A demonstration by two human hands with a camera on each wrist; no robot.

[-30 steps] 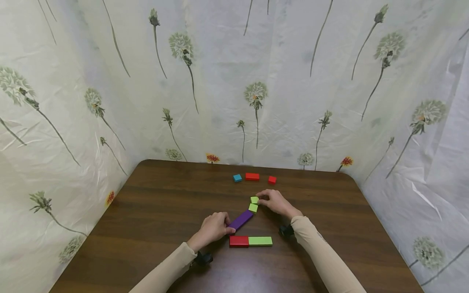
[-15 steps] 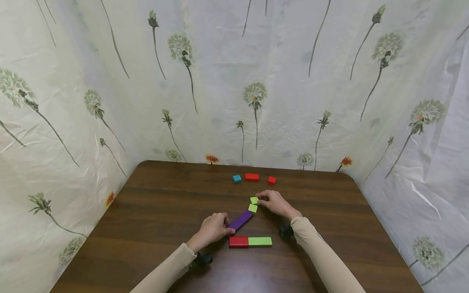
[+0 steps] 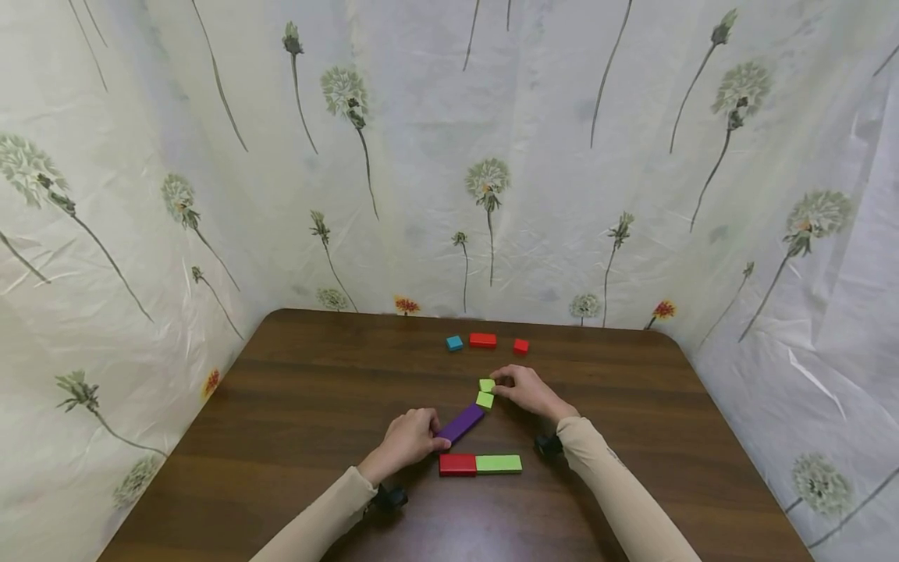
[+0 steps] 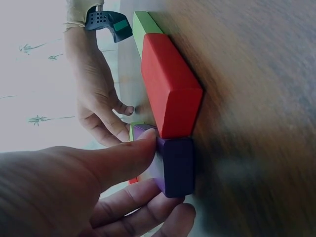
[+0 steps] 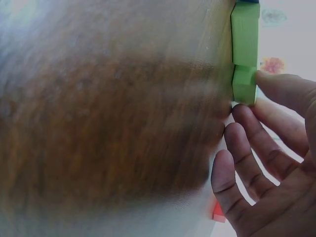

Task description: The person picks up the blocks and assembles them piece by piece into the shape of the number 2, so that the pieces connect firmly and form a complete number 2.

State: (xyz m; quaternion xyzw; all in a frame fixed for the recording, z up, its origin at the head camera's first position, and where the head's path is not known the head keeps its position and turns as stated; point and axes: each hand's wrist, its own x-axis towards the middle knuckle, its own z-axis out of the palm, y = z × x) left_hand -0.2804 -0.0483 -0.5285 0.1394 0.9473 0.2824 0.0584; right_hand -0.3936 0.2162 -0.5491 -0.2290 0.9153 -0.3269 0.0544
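In the head view my left hand pinches the near end of a long purple block that lies slantwise on the table. The left wrist view has thumb and fingers on opposite sides of that purple block. A small green block meets its far end, and a second small green block sits just beyond, turned a little. My right hand holds this farther green block between thumb and index finger, the other fingers spread loosely beside it.
Nearer the body, a red block and a longer green block lie end to end. At the back of the brown table are a blue block, a red block and a small red block. A flower-print curtain surrounds it.
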